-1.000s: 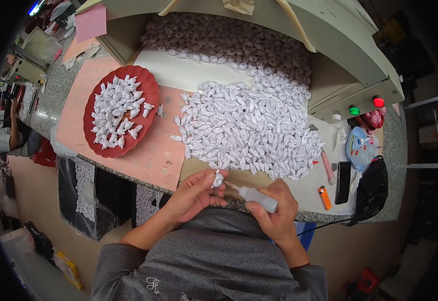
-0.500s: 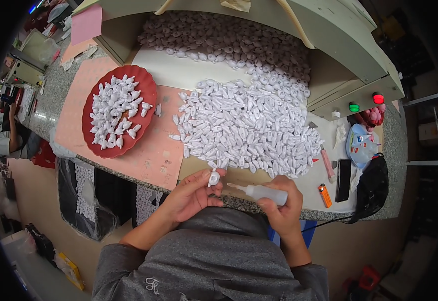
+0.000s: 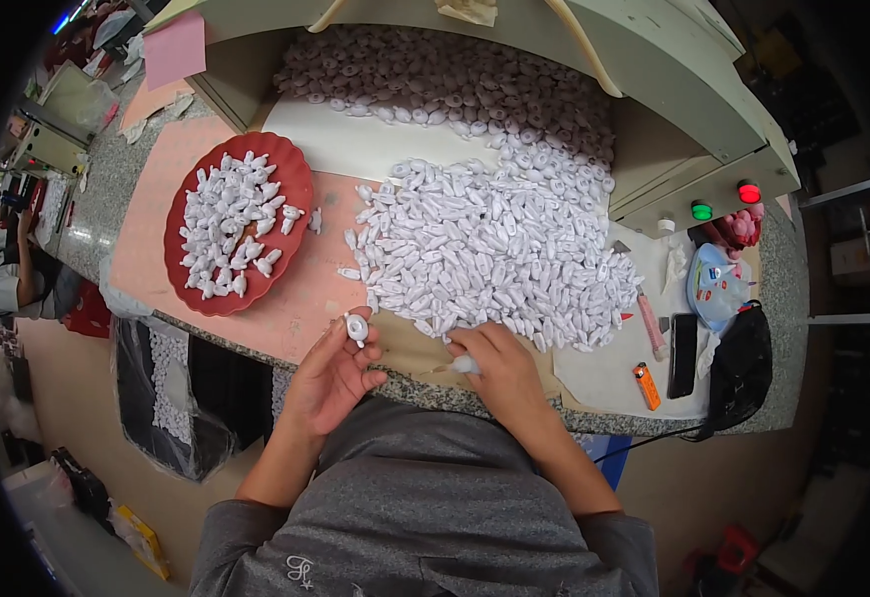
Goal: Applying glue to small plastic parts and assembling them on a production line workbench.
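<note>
My left hand [image 3: 333, 376] pinches a small white round plastic piece [image 3: 357, 327] with a ring-shaped face between thumb and fingertips, above the table's near edge. In my right hand [image 3: 502, 376] is a translucent squeeze bottle [image 3: 465, 365], mostly hidden by the palm, its thin nozzle pointing left. The fingertips of that hand reach the near edge of a wide heap of small white elongated pieces [image 3: 494, 249]; whether they grip one I cannot make out. On the left, a red scalloped plate [image 3: 293, 169] bears many small white assembled figures [image 3: 226, 214].
A cabinet-like box [image 3: 654, 80] with a green and a red light arches over more white round pieces [image 3: 435, 80]. At the right lie an orange lighter [image 3: 646, 386], a black phone [image 3: 682, 356] and a black bag [image 3: 738, 373]. Another person [image 3: 17, 274] sits far left.
My left hand has moved left with the round piece. My right hand has shifted left and forward to the heap's edge, the bottle now tucked under its palm.
</note>
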A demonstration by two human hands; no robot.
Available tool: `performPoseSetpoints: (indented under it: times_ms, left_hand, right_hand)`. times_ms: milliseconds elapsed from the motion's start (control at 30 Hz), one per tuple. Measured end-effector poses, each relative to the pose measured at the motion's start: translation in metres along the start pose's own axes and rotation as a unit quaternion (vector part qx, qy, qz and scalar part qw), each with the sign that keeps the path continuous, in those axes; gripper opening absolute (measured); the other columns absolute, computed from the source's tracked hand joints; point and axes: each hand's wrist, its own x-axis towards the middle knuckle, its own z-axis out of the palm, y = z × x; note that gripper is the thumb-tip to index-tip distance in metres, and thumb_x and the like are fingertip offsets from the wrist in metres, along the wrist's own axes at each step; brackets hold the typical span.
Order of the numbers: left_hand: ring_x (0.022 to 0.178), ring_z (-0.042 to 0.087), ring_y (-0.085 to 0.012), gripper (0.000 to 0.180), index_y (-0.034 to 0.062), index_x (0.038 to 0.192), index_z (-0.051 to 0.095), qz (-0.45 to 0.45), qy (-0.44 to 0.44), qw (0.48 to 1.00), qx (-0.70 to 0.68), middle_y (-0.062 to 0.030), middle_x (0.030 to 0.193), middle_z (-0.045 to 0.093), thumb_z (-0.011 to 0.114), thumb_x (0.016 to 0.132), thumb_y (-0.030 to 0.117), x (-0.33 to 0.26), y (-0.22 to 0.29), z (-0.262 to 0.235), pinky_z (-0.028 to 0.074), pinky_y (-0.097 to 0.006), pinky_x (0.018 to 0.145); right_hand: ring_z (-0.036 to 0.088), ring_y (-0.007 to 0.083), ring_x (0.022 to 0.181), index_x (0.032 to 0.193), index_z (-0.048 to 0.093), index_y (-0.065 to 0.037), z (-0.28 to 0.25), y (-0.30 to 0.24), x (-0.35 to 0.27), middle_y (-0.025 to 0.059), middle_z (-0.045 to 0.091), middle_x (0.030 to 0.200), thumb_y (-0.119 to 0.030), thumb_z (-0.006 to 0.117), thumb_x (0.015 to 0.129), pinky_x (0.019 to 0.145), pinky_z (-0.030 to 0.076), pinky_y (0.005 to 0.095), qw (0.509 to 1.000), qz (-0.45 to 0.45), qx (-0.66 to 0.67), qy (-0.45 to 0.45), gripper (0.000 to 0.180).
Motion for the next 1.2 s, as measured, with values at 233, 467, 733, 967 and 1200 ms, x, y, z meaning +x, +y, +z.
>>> performPoseSetpoints:
  times_ms: [233, 467, 733, 967, 1200]
  left_hand:
    - [0.086, 0.057, -0.0147, 0.034, 0.0065, 0.122, 0.045, 0.016, -0.006, 1.0, -0.009, -0.0059, 0.1, 0.058, 0.043, 0.094, 0.026, -0.001, 0.004, -0.01, 0.052, -0.033, 0.071]
    - [0.09, 0.059, -0.0157, 0.033, 0.0071, 0.124, 0.044, 0.021, 0.006, 0.999, -0.027, -0.0087, 0.109, 0.058, 0.043, 0.095, 0.022, -0.006, 0.002, -0.016, 0.052, -0.032, 0.073]
    - [0.093, 0.06, -0.017, 0.032, 0.0059, 0.122, 0.047, -0.015, -0.035, 0.999, 0.032, -0.0122, 0.114, 0.057, 0.049, 0.092, 0.015, 0.005, -0.025, 0.011, 0.052, -0.032, 0.078]
    - [0.096, 0.06, -0.0196, 0.028, 0.0039, 0.117, 0.052, -0.046, -0.072, 0.995, 0.06, -0.0128, 0.114, 0.057, 0.052, 0.09, 0.01, 0.006, -0.038, 0.014, 0.05, -0.036, 0.087]
    - [0.094, 0.06, -0.0192, 0.027, 0.0016, 0.115, 0.054, 0.008, -0.065, 0.99, 0.127, -0.0129, 0.11, 0.058, 0.053, 0.089, 0.008, 0.005, -0.042, 0.017, 0.051, -0.035, 0.085]
  right_hand:
    - [0.056, 0.0298, 0.076, 0.096, 0.057, -0.004, 0.001, -0.004, -0.011, 0.0128, 0.054, 0.089, 0.002, 0.065, 0.071, 0.064, 0.046, 0.0357, 0.999, 0.012, -0.002, -0.042, 0.026]
    - [0.054, 0.0326, 0.089, 0.108, 0.051, -0.005, 0.01, -0.018, -0.001, 0.014, 0.052, 0.098, 0.005, 0.061, 0.07, 0.076, 0.044, 0.037, 0.995, 0.036, 0.021, -0.091, 0.04]
    - [0.058, 0.0192, 0.087, 0.094, 0.059, 0.002, -0.032, -0.039, -0.002, 0.0098, 0.059, 0.088, 0.0, 0.062, 0.079, 0.076, 0.045, 0.0289, 0.892, 0.28, 0.353, -0.033, 0.016]
    - [0.058, 0.0159, 0.084, 0.089, 0.061, 0.0, -0.041, -0.054, 0.006, 0.008, 0.061, 0.089, 0.002, 0.066, 0.075, 0.074, 0.045, 0.0267, 0.951, 0.102, 0.29, 0.034, 0.015]
    - [0.058, 0.0139, 0.08, 0.089, 0.062, 0.0, -0.026, -0.054, 0.002, 0.0079, 0.062, 0.087, 0.0, 0.068, 0.075, 0.07, 0.045, 0.0249, 0.972, 0.082, 0.215, 0.043, 0.015]
